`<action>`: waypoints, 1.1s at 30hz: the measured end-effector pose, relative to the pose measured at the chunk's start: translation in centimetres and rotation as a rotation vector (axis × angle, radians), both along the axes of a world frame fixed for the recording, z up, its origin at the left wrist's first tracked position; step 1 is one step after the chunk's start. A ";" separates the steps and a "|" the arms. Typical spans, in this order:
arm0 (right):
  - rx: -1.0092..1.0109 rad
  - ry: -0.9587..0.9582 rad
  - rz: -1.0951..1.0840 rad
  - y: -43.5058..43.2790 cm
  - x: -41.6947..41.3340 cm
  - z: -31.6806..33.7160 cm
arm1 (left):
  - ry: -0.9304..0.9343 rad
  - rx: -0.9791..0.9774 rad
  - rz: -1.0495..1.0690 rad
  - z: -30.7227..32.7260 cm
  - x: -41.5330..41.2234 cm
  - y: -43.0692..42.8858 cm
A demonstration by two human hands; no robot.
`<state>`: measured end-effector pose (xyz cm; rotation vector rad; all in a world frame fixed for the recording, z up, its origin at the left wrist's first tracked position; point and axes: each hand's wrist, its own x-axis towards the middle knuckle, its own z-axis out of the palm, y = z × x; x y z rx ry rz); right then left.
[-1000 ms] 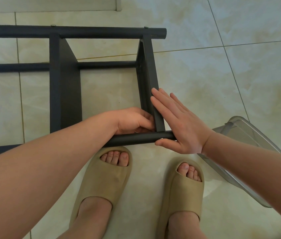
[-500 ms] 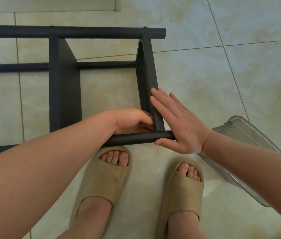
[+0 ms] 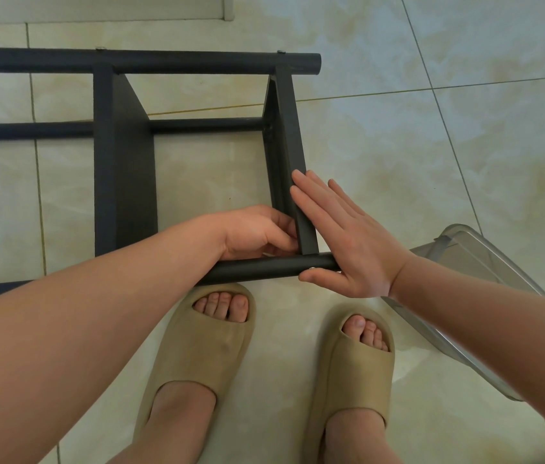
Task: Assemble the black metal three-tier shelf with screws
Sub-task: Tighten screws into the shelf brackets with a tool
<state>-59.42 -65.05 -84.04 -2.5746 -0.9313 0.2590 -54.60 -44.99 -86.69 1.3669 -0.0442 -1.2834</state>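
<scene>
Obs: right hand [image 3: 348, 239] flat, released, pressing shelf [image 3: 123, 162] end rail from 3 o'clock; thumb beside screw [image 3: 312, 268]. The left hand [image 3: 257, 232] is curled at the inner corner; grasp cannot be determined.

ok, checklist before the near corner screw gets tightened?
1. Right hand flat against end panel, bracing: ok.
2. Left hand curled inside the corner; what it grips: cannot tell.
3. Near screw showing on near tube: ok; fully seated: cannot tell.
4. Far screws showing on far tube: ok.
5. Driver in view: not ok.
6. Clear bin off to the frame's right: ok.
</scene>
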 end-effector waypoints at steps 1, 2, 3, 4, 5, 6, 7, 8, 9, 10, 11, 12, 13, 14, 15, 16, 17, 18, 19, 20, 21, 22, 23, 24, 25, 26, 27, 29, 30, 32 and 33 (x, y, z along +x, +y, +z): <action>0.000 -0.001 0.000 0.0 0.0 0.0 | 0.012 -0.009 0.008 0.0 0.0 0.0; 0.000 -0.001 0.000 0.0 0.0 0.0 | 0.024 -0.012 0.015 0.0 0.0 0.1; 0.001 -0.003 0.000 0.0 0.0 0.0 | 0.033 -0.014 0.017 0.0 0.0 0.1; 0.000 -0.004 0.000 0.0 0.0 0.0 | 0.037 -0.020 0.009 0.0 0.0 0.1; 0.000 -0.004 0.000 0.0 0.0 -0.1 | 0.040 -0.024 0.006 -0.1 0.0 0.1; -0.001 -0.003 0.000 0.0 0.0 -0.1 | 0.052 -0.024 0.015 -0.1 0.1 0.0; -0.001 -0.002 0.000 0.0 0.0 -0.1 | 0.074 -0.034 0.026 0.0 0.0 -0.1; 0.000 -0.001 0.000 0.0 0.0 -0.1 | 0.098 -0.041 0.030 0.1 0.0 -0.1; 0.001 0.000 -0.001 0.0 0.0 -0.1 | 0.114 -0.041 0.034 0.2 0.0 -0.2; 0.002 0.000 -0.001 0.0 0.0 -0.1 | 0.106 -0.029 0.027 0.1 0.0 -0.1; 0.002 0.000 -0.001 0.0 0.0 -0.1 | 0.076 -0.006 0.001 0.0 -0.1 -0.1; 0.002 0.001 -0.001 0.0 0.0 -0.1 | 0.044 0.019 -0.029 0.0 -0.1 -0.1; 0.001 0.001 -0.002 0.0 0.0 -0.1 | 0.027 0.043 -0.046 0.1 -0.2 -0.1; 0.002 0.002 -0.002 0.0 0.0 -0.1 | 0.032 0.050 -0.045 0.2 -0.2 -0.1; 0.003 0.003 -0.003 0.0 0.0 -0.1 | 0.041 0.050 -0.030 0.2 -0.2 0.0; 0.004 0.003 -0.002 0.0 0.0 -0.1 | 0.040 0.040 -0.018 0.0 -0.2 0.0; 0.004 0.002 -0.002 0.0 0.0 0.0 | 0.039 0.036 -0.013 -0.1 -0.2 0.0; 0.005 0.001 -0.001 0.0 0.0 0.0 | 0.029 0.038 -0.014 -0.2 -0.1 0.1; 0.006 0.000 0.000 0.0 0.0 0.0 | 0.014 0.035 -0.021 -0.1 0.0 0.0; 0.005 0.000 0.001 0.0 0.0 -0.1 | 0.004 0.032 -0.022 -0.1 0.0 0.1; 0.004 0.001 0.001 0.0 0.0 -0.1 | 0.002 0.034 -0.021 -0.2 0.0 0.1; 0.001 0.000 0.001 0.0 0.0 -0.1 | 0.006 0.030 -0.015 -0.2 0.0 0.1; 0.000 -0.001 0.001 0.0 0.0 -0.1 | 0.012 0.018 -0.007 -0.2 0.0 0.0; 0.000 -0.003 0.001 0.0 0.0 -0.1 | 0.016 0.004 -0.001 -0.2 0.0 0.0; 0.001 -0.003 0.000 0.0 0.0 -0.1 | 0.018 -0.007 0.002 -0.1 0.0 0.0; 0.001 -0.002 0.000 0.0 0.0 -0.1 | 0.019 -0.016 0.003 -0.1 0.0 0.0; -0.001 0.000 0.000 0.0 0.0 0.0 | 0.018 -0.024 0.003 -0.1 0.0 0.0; -0.004 0.004 0.000 0.0 0.0 -0.1 | 0.028 -0.031 0.009 -0.1 0.0 0.0; -0.004 0.005 0.000 0.0 0.0 -0.1 | 0.037 -0.031 0.013 -0.1 0.1 0.1; -0.003 0.005 -0.002 0.0 0.0 -0.1 | 0.048 -0.037 0.014 -0.1 0.0 0.0; -0.002 0.004 -0.003 0.0 0.0 -0.1 | 0.060 -0.039 0.016 -0.1 0.0 0.0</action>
